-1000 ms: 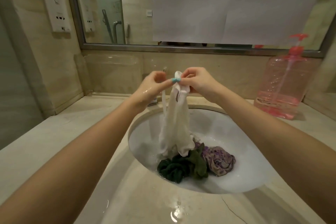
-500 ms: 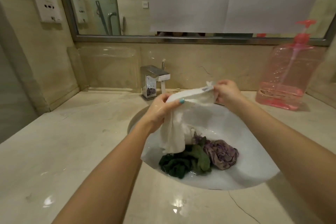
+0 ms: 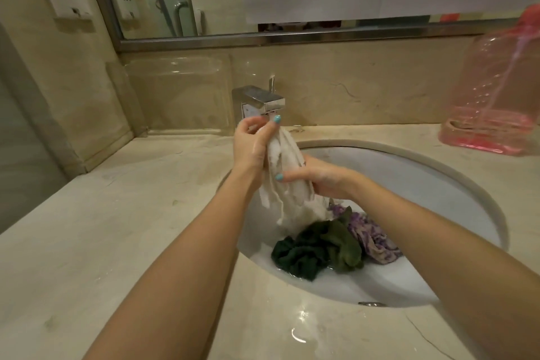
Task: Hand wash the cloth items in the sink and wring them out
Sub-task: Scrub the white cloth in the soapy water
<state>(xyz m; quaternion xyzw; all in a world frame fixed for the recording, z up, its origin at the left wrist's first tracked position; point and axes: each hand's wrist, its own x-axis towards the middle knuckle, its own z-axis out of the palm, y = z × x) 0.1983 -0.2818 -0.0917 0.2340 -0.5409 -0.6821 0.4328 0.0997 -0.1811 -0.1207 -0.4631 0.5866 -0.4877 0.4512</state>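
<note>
Head view: your left hand (image 3: 252, 147) pinches the top of the white cloth (image 3: 287, 184) and your right hand (image 3: 317, 176) clasps its middle just below, so it hangs near-vertical over the sink (image 3: 438, 172), ready for wringing.

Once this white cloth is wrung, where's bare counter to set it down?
Widest bare patch: the counter left of the sink, out to the wall. The near edge is bare but wet. Right rear is taken by the pink soap bottle; the basin's near side holds the green cloth and purple cloth.
</note>
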